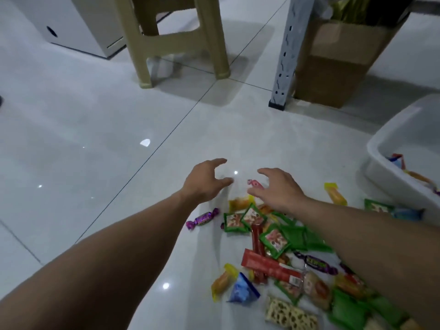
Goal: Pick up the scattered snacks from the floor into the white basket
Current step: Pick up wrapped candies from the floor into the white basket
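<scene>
Pale tiled floor (95,139) below both grips. White basket (390,179) off to the right of the right grip (281,191), well apart, already holding a few wrappers. Snack pile (316,289) spreading from just under the right grip back toward the body, nearly all of it not yet picked up. Left grip (204,184) and right grip both released, fingers splayed, clutching nothing, hovering at the pile's far edge.

Looks like light stuff throughout: crinkly film, likely slippery on glossy tile, so better pinched by a sealed edge or scooped in handfuls.

Green square packets (253,216) just behind the right grip: flat, soft, overlapping, easy to gather together. Long red bar (264,264) further back: probably stiffer, best taken mid-length. Purple twist candy (202,219) behind the left grip, pink candy (256,184) between the two grips: tiny, best nipped by a twisted end.

Writing on a second purple candy (315,262), too blurred to read; no brand legible elsewhere.
</scene>
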{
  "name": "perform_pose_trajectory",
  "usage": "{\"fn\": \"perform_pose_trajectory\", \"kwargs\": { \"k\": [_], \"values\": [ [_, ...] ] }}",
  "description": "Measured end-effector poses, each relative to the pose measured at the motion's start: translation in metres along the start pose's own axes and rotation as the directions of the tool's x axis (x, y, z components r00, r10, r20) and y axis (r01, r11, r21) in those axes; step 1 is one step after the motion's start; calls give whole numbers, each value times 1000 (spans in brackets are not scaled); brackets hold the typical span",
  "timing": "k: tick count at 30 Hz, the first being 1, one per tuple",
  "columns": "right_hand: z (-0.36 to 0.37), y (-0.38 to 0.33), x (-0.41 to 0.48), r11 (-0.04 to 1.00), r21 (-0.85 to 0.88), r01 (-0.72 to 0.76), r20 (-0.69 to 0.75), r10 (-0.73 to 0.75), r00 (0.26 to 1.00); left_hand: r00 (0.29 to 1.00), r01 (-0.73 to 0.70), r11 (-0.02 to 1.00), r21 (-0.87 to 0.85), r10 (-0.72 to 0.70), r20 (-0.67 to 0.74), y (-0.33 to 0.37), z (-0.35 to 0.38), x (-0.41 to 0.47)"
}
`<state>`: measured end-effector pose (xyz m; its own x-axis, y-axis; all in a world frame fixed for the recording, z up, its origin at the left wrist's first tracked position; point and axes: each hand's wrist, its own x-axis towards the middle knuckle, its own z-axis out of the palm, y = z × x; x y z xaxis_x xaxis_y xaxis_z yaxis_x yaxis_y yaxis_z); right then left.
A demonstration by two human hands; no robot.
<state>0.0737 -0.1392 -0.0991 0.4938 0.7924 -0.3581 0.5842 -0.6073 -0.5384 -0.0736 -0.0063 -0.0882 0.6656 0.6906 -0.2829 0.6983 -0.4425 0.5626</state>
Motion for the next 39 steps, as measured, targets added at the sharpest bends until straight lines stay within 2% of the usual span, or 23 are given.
{"fn": "perform_pose_trajectory", "kwargs": {
  "k": [5, 10, 14, 20, 24, 27, 31, 35, 39],
  "values": [
    [19, -23, 5, 979, -204, 13, 100, 8, 995, 997, -3, 999, 54, -1, 73, -39, 7, -20],
    [39, -30, 9, 963, -266, -33, 133, 71, 989, 986, 15, 991, 132, -37, 164, -71, 12, -36],
    [52, -30, 15, 960, -281, -9, 95, 37, 995, 982, -54, 975, 215, 12, 191, -86, 19, -41],
    [58, -29, 18, 974, -221, 49, 57, -38, 998, 990, -70, 981, 183, 46, 135, -88, 26, -39],
    [56, -25, 15, 990, -131, 48, -9, -49, 999, 994, -51, 994, 96, 42, 98, -84, 30, -34],
    [44, -22, 13, 999, -49, 16, -114, -22, 993, 1000, -8, 1000, -1, 8, 24, -73, 26, -26],
    [16, -25, 6, 984, 176, -29, -250, 73, 965, 999, 0, 985, -174, -8, -43, -39, 17, -11],
    [-26, -21, -12, 916, 397, -50, -357, 205, 911, 998, -30, 920, -391, 6, -62, 15, 14, 0],
    [-74, 5, -38, 830, 555, -52, -456, 356, 816, 998, -57, 816, -575, 23, -66, 79, 23, 6]
  ]
}}
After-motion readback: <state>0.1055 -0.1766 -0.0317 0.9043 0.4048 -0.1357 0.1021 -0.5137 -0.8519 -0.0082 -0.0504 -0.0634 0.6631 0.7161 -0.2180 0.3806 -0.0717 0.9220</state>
